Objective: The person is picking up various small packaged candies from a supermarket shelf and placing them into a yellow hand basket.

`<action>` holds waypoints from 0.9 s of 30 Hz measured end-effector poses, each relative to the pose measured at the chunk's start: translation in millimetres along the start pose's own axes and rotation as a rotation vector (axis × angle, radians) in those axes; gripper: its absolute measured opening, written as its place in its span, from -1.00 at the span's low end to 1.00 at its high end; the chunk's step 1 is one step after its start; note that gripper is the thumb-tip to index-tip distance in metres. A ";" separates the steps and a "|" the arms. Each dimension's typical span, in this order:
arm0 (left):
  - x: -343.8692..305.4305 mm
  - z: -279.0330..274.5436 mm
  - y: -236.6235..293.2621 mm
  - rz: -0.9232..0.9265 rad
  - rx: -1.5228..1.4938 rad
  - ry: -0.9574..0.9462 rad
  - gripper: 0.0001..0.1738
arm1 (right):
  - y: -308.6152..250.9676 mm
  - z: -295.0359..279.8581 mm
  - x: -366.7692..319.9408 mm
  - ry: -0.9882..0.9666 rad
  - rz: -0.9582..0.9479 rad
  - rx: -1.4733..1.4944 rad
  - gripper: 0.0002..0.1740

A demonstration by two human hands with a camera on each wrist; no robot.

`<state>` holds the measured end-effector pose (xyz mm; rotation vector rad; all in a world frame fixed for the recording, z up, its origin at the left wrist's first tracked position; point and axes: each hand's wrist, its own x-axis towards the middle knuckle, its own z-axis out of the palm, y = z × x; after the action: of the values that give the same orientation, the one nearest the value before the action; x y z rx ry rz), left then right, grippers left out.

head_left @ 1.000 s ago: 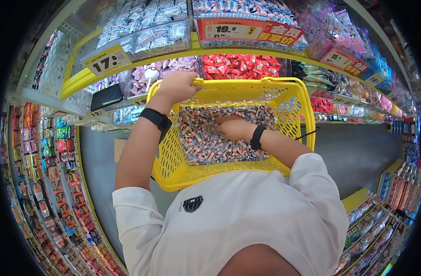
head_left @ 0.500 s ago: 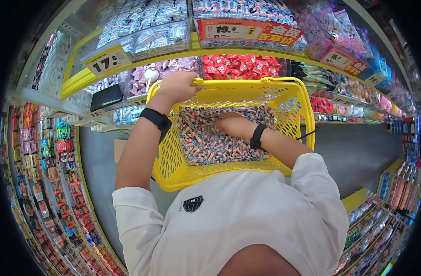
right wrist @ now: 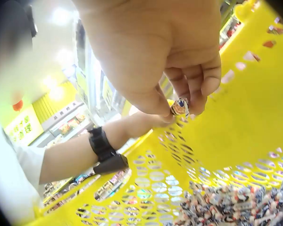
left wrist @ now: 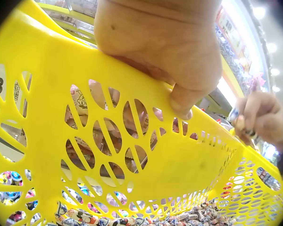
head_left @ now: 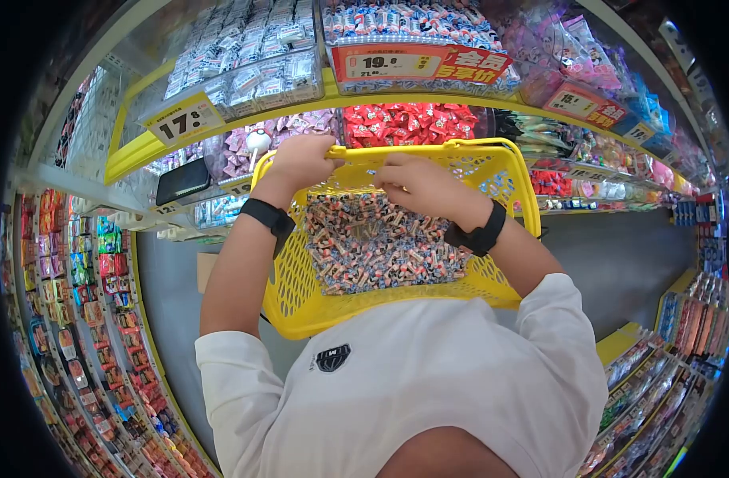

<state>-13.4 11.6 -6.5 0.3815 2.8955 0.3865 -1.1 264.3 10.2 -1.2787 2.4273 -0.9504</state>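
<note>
My left hand grips the far left rim of the yellow basket, thumb over the edge in the left wrist view, where the hand covers part of the rim. Inside the basket lies a layer of small wrapped candies. My right hand is raised above them near the far rim. In the right wrist view that hand pinches one wrapped candy between thumb and fingers, and the same candy shows at the right hand in the left wrist view.
Beyond the basket, a shelf edge carries bins of candy and price tags. Red packets lie just past the far rim, and a dark phone rests at the left. Racks of snacks stand on both sides.
My right hand has risen out of the candies toward the far rim and now pinches one. My left hand stays on the rim; the view has shifted slightly.
</note>
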 end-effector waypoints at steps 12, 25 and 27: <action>-0.6 -0.6 0.7 0.001 0.015 0.000 -0.67 | -61.1 -147.3 7.2 0.640 -0.247 -0.225 -0.89; -1.4 -1.0 1.1 0.003 -0.010 0.015 -0.66 | 8.9 -209.8 52.2 0.597 0.065 -0.460 -0.68; -1.6 0.0 0.3 0.010 -0.008 0.020 -0.66 | 14.0 -210.8 53.7 0.504 0.233 -0.419 -0.56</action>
<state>-11.8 11.4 -6.3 0.3928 2.9113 0.4061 -143.3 318.7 166.2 -0.9045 3.2164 -0.7966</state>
